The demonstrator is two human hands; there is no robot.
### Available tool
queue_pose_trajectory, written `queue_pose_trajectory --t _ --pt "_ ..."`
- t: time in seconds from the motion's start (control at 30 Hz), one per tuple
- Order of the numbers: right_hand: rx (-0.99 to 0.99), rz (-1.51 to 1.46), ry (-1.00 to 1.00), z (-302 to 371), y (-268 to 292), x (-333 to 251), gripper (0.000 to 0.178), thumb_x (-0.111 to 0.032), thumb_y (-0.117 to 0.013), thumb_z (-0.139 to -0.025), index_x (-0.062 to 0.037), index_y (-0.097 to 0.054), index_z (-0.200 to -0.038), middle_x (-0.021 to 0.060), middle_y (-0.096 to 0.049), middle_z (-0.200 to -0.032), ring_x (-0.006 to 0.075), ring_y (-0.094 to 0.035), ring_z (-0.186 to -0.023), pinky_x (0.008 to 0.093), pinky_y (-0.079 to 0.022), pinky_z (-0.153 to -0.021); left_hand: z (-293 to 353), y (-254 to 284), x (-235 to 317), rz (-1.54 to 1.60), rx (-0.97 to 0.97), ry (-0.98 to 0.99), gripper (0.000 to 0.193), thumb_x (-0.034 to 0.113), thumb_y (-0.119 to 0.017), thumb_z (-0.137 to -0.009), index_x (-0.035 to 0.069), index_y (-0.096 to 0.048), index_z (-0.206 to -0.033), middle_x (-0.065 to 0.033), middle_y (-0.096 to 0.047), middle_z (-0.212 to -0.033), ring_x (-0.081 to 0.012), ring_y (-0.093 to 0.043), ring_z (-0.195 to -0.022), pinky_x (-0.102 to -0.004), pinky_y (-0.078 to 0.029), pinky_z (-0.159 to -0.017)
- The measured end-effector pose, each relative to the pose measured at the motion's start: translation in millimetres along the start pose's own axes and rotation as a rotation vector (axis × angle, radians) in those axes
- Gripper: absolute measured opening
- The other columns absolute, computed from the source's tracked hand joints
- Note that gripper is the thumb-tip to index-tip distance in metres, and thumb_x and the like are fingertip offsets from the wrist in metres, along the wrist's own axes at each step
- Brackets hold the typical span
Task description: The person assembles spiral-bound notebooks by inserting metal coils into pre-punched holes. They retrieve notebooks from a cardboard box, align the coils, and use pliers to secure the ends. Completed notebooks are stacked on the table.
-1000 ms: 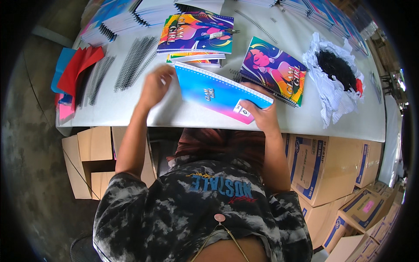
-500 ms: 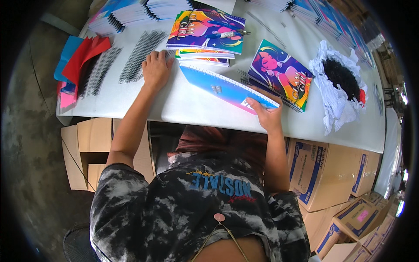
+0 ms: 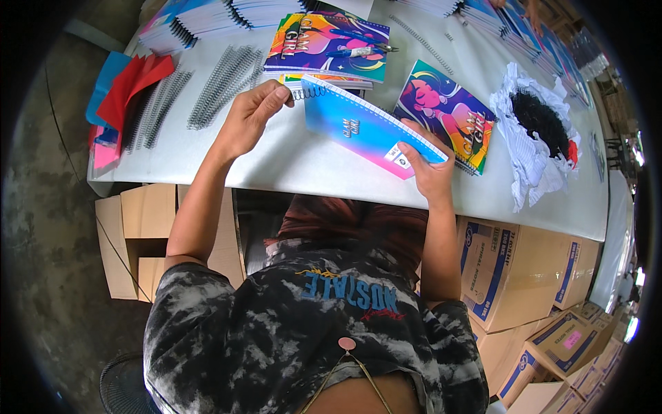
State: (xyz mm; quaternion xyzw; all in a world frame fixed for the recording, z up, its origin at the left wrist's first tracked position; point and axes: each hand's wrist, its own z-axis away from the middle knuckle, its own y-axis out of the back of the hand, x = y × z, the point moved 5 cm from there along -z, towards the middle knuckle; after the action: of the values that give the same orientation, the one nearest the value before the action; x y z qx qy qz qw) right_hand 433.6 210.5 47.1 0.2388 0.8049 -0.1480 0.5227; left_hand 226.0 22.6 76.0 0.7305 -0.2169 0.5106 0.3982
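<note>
My right hand (image 3: 429, 162) grips a notebook (image 3: 352, 127) by its right end, the blue and pink cover facing me and a row of punched holes along its upper edge. Between the pinched fingers of my left hand (image 3: 258, 114) is a dark wire spiral coil (image 3: 303, 92), which reaches the notebook's upper left corner. Whether its tip has entered the holes I cannot make out. Just behind lies a stack of colourful notebooks (image 3: 296, 45) with pliers (image 3: 358, 50) on top. A spiral-bound notebook (image 3: 441, 114) rests beyond my right hand.
Loose wire coils (image 3: 221, 86) lie in rows at the left, beside red and blue sheets (image 3: 131, 83). Crumpled white wrapping (image 3: 514, 148) holds a dark tangle at the right. Bound notebooks (image 3: 200, 27) stand along the back. Cardboard boxes (image 3: 517, 269) fill the space below the table (image 3: 331, 179).
My left hand has lifted off the loose coils with one coil and come to the notebook's corner. The notebook has risen and turned slightly, its cover now more toward me.
</note>
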Motion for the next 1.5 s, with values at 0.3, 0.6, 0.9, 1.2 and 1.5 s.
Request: queue_pose_trajectory --t 0.3,0.6,0.9,1.2,1.5 --pt "-0.013 0.008 0.003 -1 0 -2 0.027 0.002 -0.062 -0.080 0.0025 -0.060 -0.108 0.0103 -0.063 -0.106 0.0114 -0.059 -0.093 0.0240 -0.046 -0.082 2 13 -8 0.039 0.052 0.072 0.031 0.032 -0.048 -0.093 0.003 -0.057 -0.085 0.0019 -0.048 -0.070 -0.0069 -0.038 -0.064 -0.0222 -0.035 -0.059" --pt "-0.092 0.040 -0.018 1 -1 -4 0.025 0.004 -0.060 -0.081 0.0028 -0.061 -0.106 0.0119 -0.064 -0.106 0.0138 -0.060 -0.094 0.0249 -0.046 -0.083 -3 12 -1 0.002 0.039 0.162 0.039 0.036 -0.047 -0.093 0.003 -0.053 -0.074 0.0005 -0.047 -0.065 -0.0058 -0.037 -0.057 -0.0195 -0.032 -0.051" --pt "-0.119 0.011 0.019 -1 -5 -10 0.025 0.005 -0.058 -0.080 0.0028 -0.062 -0.105 0.0126 -0.064 -0.104 0.0123 -0.060 -0.089 0.0239 -0.047 -0.079 -16 28 31 -0.252 0.033 -0.294 0.018 0.022 -0.058 -0.087 0.006 -0.058 -0.079 -0.0015 -0.058 -0.085 -0.0090 -0.052 -0.076 -0.0214 -0.039 -0.062" --pt "-0.132 0.101 0.007 8 -21 -4 0.028 0.005 -0.057 -0.080 0.0009 -0.062 -0.107 0.0095 -0.066 -0.100 0.0090 -0.061 -0.080 0.0214 -0.048 -0.073 -8 9 73 -0.920 -0.076 -0.419 0.028 0.019 -0.068 -0.074 0.008 -0.059 -0.097 -0.0077 -0.059 -0.105 -0.0249 -0.052 -0.100 -0.0362 -0.037 -0.089" --pt "-0.098 0.188 0.148 17 -26 -9 0.031 0.009 -0.056 -0.077 0.0010 -0.062 -0.106 0.0136 -0.064 -0.106 0.0213 -0.063 -0.095 0.0263 -0.048 -0.081 0 -3 89 -1.147 0.130 -0.619 0.026 0.017 -0.069 -0.072 0.009 -0.061 -0.096 -0.0068 -0.061 -0.099 -0.0253 -0.054 -0.097 -0.0375 -0.035 -0.091"
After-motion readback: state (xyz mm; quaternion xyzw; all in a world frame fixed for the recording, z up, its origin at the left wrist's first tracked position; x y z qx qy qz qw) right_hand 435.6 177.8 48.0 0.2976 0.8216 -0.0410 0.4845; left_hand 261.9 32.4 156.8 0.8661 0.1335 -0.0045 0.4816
